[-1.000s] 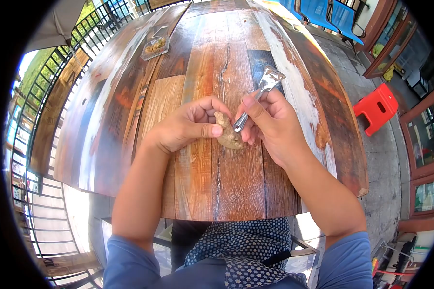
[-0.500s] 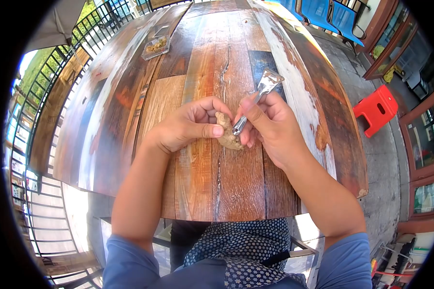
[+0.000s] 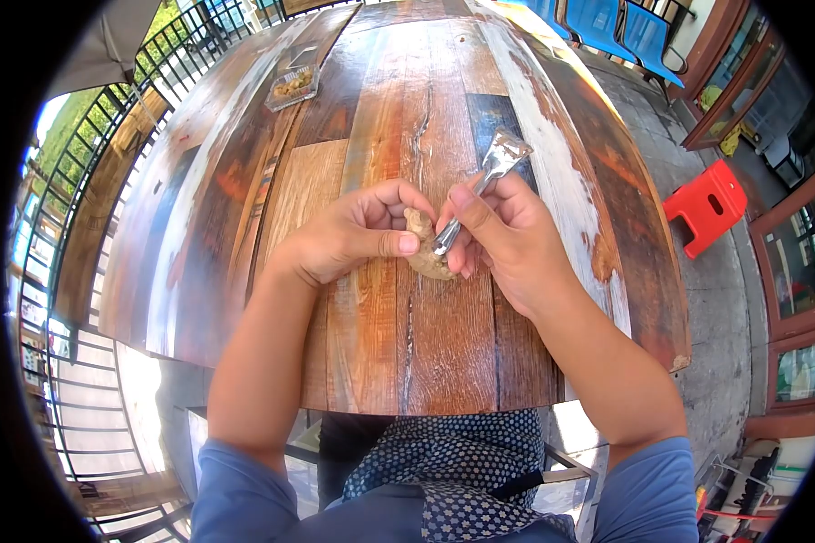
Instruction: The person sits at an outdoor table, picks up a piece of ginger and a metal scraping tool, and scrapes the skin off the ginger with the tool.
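Observation:
Over the near middle of the table, my left hand (image 3: 358, 231) is closed on a knobbly, light-brown piece of ginger (image 3: 431, 264), its thumb on the near side. My right hand (image 3: 503, 231) pinches a shiny metal utensil (image 3: 505, 154) between thumb and fingers. The utensil's flared flat end points up and away, while its narrow end touches the ginger. I cannot tell exactly what kind of utensil it is. Fingertips of the right hand rest close against the ginger's right side.
The patchwork wooden table (image 3: 362, 335) spreads out ahead of me. Toward its far left stands a clear plastic box (image 3: 293, 88) with small yellowish pieces. A red stool (image 3: 708, 208) and blue chairs (image 3: 598, 27) are on the right; a black railing (image 3: 81, 181) runs along the left.
The utensil's narrow end has slid very slightly toward me and to the left along the ginger. Both hands keep nearly the same place and grip.

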Demonstrator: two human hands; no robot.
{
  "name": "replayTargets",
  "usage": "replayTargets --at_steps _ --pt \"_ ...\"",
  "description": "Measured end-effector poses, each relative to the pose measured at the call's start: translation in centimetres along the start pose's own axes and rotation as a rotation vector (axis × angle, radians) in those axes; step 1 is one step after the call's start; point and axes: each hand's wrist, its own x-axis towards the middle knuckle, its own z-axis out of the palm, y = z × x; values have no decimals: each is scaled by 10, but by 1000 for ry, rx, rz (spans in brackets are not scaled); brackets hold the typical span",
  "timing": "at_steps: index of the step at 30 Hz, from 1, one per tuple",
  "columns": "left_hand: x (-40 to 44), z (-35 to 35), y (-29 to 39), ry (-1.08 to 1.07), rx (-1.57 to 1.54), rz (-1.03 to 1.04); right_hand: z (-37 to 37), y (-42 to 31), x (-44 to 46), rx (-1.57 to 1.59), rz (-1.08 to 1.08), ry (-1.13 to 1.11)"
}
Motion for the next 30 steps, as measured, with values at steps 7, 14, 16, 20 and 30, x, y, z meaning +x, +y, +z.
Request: replayTargets --at_steps 7,14,16,20,30 --pt "0 -1 1 -9 -5 -11 -1 1 2 -1 -20 37" --pt "1 -1 0 -9 2 12 1 -2 0 40 -8 30" --pt "0 2 3 -9 -13 4 1 -2 1 43 -12 26" --pt "2 0 0 -15 -20 17 1 -2 1 -7 -49 47" --pt "3 1 -2 -25 -29 11 1 -2 1 -16 -58 34"
